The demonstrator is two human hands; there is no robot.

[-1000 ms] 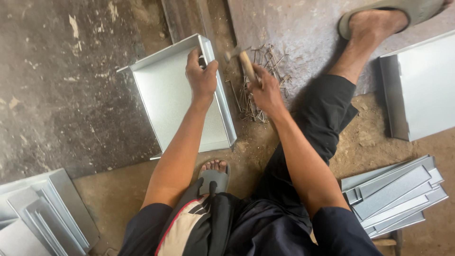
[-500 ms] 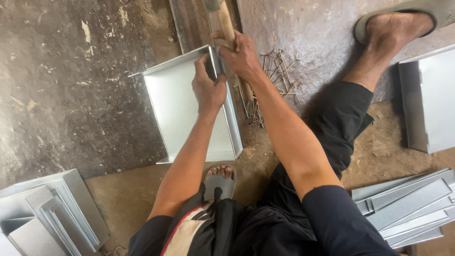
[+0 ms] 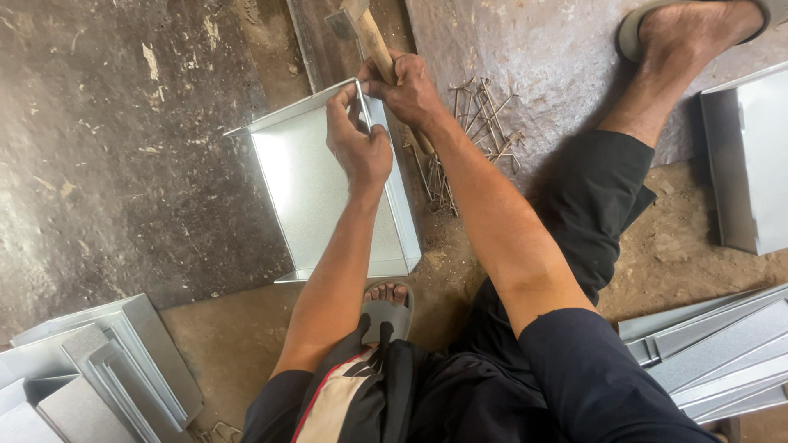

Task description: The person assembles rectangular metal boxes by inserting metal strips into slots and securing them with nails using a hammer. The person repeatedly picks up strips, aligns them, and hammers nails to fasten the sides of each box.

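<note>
The folded sheet-metal tray (image 3: 316, 193) lies on the dirt floor (image 3: 123, 164), open side up. The left hand (image 3: 359, 148) clamps its far corner, steadying it. Just right, the right hand (image 3: 406, 86) fists a wooden-handled hammer (image 3: 365, 33) beside loose nails (image 3: 480, 123).

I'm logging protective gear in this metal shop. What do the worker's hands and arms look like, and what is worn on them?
Both the left hand and the right hand are bare: no gloves, rings or watch visible. The forearms are uncovered. A dark short sleeve covers the right upper arm; another dark sleeve shows on the left.
</note>
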